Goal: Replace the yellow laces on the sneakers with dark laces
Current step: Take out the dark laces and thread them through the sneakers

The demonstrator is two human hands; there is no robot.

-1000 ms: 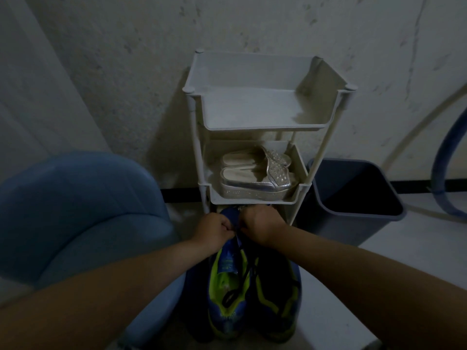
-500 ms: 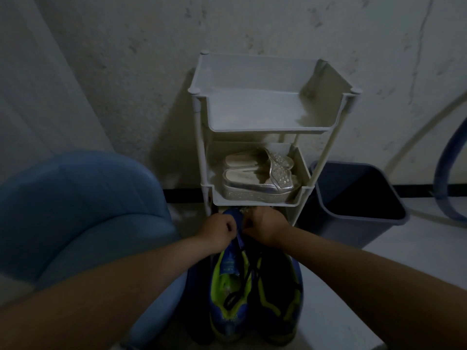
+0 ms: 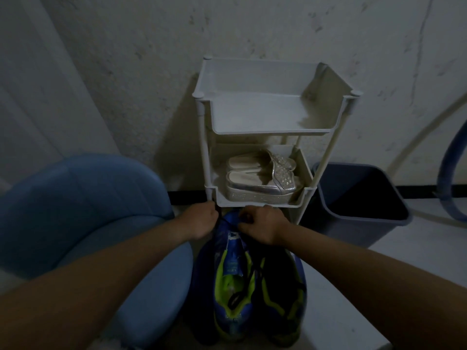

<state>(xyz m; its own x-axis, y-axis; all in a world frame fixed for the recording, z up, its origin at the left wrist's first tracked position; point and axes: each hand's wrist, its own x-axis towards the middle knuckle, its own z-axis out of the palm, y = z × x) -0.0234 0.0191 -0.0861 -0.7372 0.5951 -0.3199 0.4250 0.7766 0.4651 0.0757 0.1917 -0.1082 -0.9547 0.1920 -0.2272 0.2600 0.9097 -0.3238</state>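
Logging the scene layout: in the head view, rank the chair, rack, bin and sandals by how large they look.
1. Chair, though it sits nearest the camera, so its lead over the rack is unsure.
2. Rack
3. Bin
4. Sandals, on the rack's middle shelf.

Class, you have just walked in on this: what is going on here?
A person reaches down to a pair of blue and yellow-green sneakers on the floor. The left hand and right hand, fingers curled, work at the top of one sneaker and seem to pinch a dark lace that runs down its tongue. Behind stands a white rack holding silver sandals.
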